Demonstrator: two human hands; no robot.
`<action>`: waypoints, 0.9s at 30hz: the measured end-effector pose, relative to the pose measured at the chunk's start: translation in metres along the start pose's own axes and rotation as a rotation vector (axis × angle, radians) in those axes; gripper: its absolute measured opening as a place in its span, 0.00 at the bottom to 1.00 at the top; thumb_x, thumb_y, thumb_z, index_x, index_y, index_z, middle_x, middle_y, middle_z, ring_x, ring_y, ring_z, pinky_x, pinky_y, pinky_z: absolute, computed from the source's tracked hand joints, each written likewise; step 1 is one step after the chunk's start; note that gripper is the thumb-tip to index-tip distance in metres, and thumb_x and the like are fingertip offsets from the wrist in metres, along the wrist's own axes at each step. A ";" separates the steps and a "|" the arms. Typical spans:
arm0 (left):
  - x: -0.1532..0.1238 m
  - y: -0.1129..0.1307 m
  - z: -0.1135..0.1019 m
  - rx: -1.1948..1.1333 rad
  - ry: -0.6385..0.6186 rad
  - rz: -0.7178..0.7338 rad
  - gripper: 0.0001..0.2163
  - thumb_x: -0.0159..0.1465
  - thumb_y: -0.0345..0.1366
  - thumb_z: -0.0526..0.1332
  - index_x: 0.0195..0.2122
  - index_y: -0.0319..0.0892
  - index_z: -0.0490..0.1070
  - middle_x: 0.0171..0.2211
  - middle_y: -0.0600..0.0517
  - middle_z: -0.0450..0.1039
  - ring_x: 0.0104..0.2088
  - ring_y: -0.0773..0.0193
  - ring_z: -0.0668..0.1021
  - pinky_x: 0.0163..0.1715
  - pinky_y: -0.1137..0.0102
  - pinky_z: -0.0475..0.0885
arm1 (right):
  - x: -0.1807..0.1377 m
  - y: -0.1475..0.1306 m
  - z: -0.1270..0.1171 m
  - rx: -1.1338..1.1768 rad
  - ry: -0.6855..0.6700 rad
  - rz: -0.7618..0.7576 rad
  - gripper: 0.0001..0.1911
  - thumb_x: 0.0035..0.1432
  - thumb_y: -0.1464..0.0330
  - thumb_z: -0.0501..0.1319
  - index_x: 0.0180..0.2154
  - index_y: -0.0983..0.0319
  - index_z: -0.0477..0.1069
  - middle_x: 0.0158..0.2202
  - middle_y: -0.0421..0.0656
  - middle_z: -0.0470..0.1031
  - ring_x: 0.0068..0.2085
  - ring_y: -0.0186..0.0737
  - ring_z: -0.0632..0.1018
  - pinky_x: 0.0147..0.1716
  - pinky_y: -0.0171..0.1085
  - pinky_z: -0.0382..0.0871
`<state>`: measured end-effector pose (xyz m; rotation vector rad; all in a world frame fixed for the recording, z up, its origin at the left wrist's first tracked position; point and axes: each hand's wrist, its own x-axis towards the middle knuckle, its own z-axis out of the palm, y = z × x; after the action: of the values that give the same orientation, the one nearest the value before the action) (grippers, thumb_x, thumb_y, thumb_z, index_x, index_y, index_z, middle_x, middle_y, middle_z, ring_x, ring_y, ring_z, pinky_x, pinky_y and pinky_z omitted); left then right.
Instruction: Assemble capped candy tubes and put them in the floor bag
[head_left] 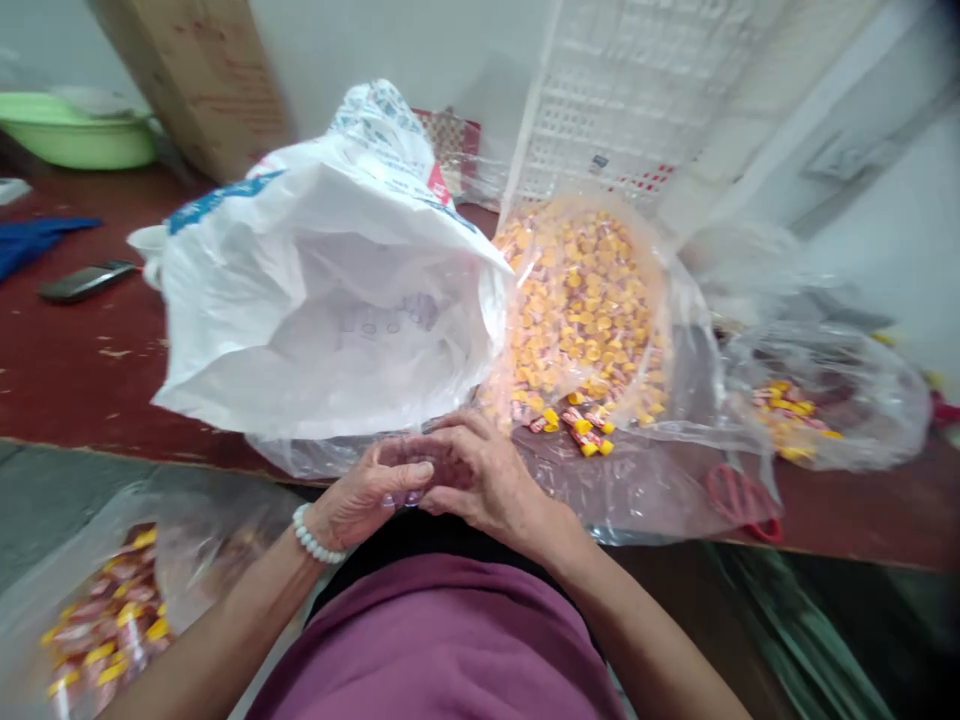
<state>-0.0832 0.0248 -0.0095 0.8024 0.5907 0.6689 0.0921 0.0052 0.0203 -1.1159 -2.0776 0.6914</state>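
Observation:
My left hand [367, 492], with a pale bead bracelet [316, 538] at its wrist, meets my right hand [487, 478] at the table's front edge. The fingers of both are curled around small clear, purplish plastic pieces [401, 498]; their exact kind is hard to make out. Just beyond my hands a large white plastic bag [225, 300] lies with its mouth towards me, a few similar clear pieces [390, 322] inside. To the right sits a clear bag full of small yellow-capped pieces [589, 300]. Several loose yellow-capped tubes [589, 432] lie at its front.
A red-brown table [75, 370] carries a phone [88, 281], a blue cloth [37, 240], a green basin [79, 135] and red-handled scissors [742, 500]. Another clear bag [832, 395] stands far right. Below left is a bag of wrapped yellow-capped tubes [112, 620]. A white plastic crate [622, 100] leans behind.

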 end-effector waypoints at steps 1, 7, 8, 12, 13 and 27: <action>0.001 -0.004 0.005 -0.036 0.022 -0.009 0.12 0.55 0.33 0.67 0.41 0.40 0.76 0.37 0.46 0.77 0.35 0.59 0.78 0.34 0.67 0.74 | -0.007 0.004 -0.007 -0.008 0.045 -0.001 0.20 0.49 0.67 0.67 0.45 0.57 0.69 0.47 0.44 0.70 0.46 0.39 0.72 0.43 0.38 0.68; 0.004 -0.014 0.024 -0.070 0.083 -0.027 0.13 0.54 0.32 0.67 0.42 0.44 0.75 0.36 0.49 0.77 0.36 0.55 0.80 0.38 0.59 0.76 | -0.070 0.071 -0.064 -0.440 0.491 0.479 0.09 0.59 0.62 0.57 0.31 0.60 0.69 0.31 0.43 0.72 0.34 0.38 0.73 0.36 0.39 0.67; 0.006 -0.016 0.026 -0.058 0.078 -0.024 0.13 0.54 0.31 0.67 0.42 0.44 0.75 0.36 0.49 0.77 0.37 0.55 0.79 0.37 0.60 0.76 | -0.080 0.085 -0.069 -0.472 0.503 0.504 0.10 0.57 0.61 0.59 0.31 0.61 0.69 0.32 0.44 0.72 0.35 0.41 0.72 0.37 0.41 0.66; 0.016 -0.022 0.034 0.035 0.094 -0.001 0.14 0.54 0.31 0.68 0.42 0.43 0.74 0.38 0.47 0.77 0.36 0.58 0.79 0.35 0.65 0.75 | -0.102 0.121 -0.067 -0.531 0.517 0.545 0.15 0.55 0.56 0.59 0.34 0.62 0.71 0.37 0.50 0.72 0.40 0.48 0.71 0.41 0.48 0.66; 0.019 -0.023 0.036 0.066 0.104 0.000 0.14 0.53 0.32 0.68 0.42 0.42 0.74 0.39 0.47 0.77 0.35 0.59 0.79 0.35 0.66 0.74 | -0.104 0.122 -0.064 -0.531 0.519 0.546 0.15 0.56 0.56 0.58 0.35 0.62 0.71 0.38 0.51 0.72 0.40 0.48 0.72 0.42 0.49 0.66; 0.033 -0.035 0.057 0.693 0.065 0.166 0.11 0.55 0.30 0.64 0.41 0.38 0.74 0.40 0.46 0.77 0.42 0.58 0.76 0.46 0.65 0.69 | -0.083 0.019 -0.044 -0.311 0.185 0.103 0.20 0.63 0.73 0.51 0.55 0.55 0.62 0.47 0.48 0.69 0.49 0.43 0.70 0.47 0.44 0.69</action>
<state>-0.0115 0.0051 -0.0124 1.4914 0.8365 0.6456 0.1687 -0.0508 0.0094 -1.4097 -2.0221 0.3021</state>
